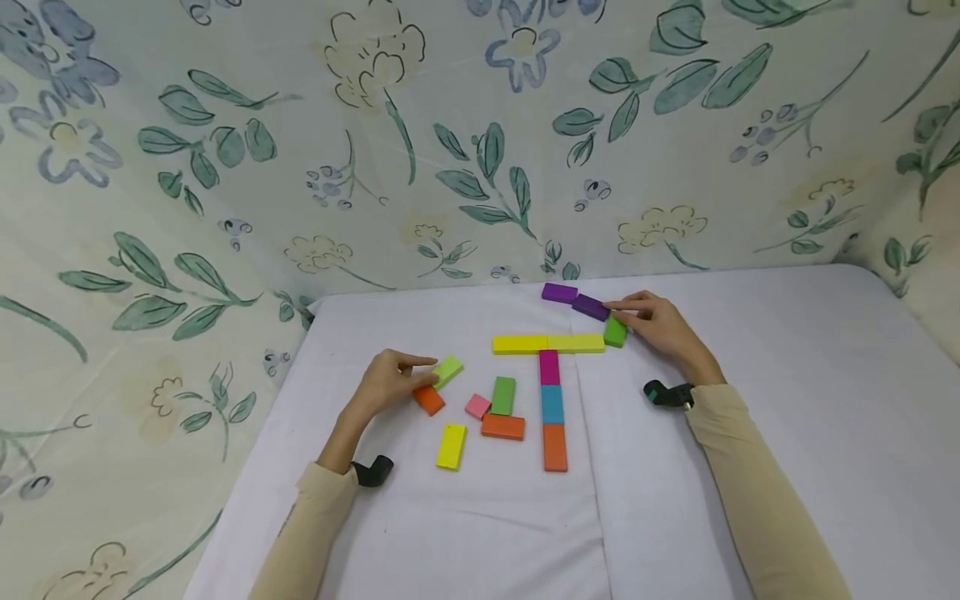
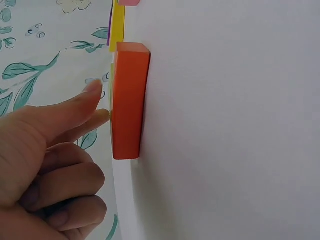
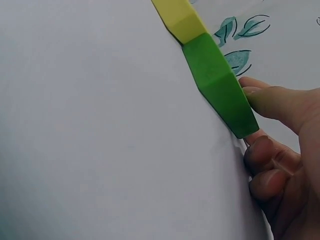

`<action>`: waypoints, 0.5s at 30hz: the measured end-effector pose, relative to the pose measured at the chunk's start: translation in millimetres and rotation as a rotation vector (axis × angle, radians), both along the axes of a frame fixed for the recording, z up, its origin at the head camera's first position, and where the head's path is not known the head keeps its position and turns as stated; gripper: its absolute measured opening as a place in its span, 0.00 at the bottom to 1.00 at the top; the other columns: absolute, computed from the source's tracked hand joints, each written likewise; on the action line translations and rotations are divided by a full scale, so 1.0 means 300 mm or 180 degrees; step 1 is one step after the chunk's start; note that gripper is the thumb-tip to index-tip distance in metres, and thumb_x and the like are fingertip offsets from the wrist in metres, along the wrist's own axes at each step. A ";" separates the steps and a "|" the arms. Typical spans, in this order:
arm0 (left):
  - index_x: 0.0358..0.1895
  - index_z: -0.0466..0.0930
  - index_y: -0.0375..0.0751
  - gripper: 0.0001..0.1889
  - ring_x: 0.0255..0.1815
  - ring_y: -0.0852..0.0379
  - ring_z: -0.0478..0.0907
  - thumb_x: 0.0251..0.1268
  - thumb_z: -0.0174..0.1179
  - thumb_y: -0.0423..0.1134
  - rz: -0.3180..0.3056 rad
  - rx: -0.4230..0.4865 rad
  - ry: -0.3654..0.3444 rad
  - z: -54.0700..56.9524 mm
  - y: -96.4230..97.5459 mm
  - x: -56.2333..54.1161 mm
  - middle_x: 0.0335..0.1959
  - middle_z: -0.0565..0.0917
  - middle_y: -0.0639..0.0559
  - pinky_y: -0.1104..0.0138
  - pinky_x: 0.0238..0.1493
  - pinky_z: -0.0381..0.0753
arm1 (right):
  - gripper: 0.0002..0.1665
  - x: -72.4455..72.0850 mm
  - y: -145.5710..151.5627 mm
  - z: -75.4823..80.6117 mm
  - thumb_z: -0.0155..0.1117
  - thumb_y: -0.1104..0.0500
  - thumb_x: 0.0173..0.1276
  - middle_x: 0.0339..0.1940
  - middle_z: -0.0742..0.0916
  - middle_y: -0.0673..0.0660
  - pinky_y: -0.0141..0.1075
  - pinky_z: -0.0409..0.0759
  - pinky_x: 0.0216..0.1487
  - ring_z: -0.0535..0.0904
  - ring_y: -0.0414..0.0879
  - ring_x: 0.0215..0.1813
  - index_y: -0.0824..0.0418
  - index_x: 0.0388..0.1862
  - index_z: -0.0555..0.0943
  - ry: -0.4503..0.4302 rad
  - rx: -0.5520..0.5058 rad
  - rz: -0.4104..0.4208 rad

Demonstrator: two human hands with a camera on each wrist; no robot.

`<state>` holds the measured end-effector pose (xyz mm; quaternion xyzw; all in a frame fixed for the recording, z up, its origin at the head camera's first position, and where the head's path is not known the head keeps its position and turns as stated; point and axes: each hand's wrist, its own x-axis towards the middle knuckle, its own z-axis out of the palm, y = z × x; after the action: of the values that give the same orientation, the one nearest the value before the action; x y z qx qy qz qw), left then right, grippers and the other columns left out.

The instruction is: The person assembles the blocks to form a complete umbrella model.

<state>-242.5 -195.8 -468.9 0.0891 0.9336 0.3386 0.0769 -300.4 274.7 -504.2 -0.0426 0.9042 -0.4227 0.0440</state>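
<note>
Left of centre in the frame, I bring my left hand [image 1: 386, 383] to the lime block [image 1: 449, 370], thumb and forefinger at its end, apparently to set it against the tilted orange block [image 1: 429, 400]; I cannot tell whether they pinch it. Right of centre, my right hand [image 1: 660, 331] bends its fingers where the dark purple block [image 1: 589, 307] nears the green block [image 1: 615, 332], seemingly to line up that corner; whether they grip either block is unclear.
</note>
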 end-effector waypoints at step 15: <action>0.46 0.94 0.46 0.17 0.26 0.58 0.72 0.55 0.79 0.48 -0.0115 -0.0718 0.0664 0.002 0.073 0.019 0.28 0.85 0.49 0.69 0.30 0.67 | 0.23 -0.003 0.012 -0.020 0.58 0.48 0.81 0.61 0.78 0.62 0.41 0.68 0.48 0.68 0.52 0.51 0.54 0.69 0.81 0.0079 -0.0051 0.0050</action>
<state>-236.8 -173.9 -468.2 0.1313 0.9668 0.2190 -0.0049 -301.4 278.4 -510.2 -0.0553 0.9009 -0.4290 0.0358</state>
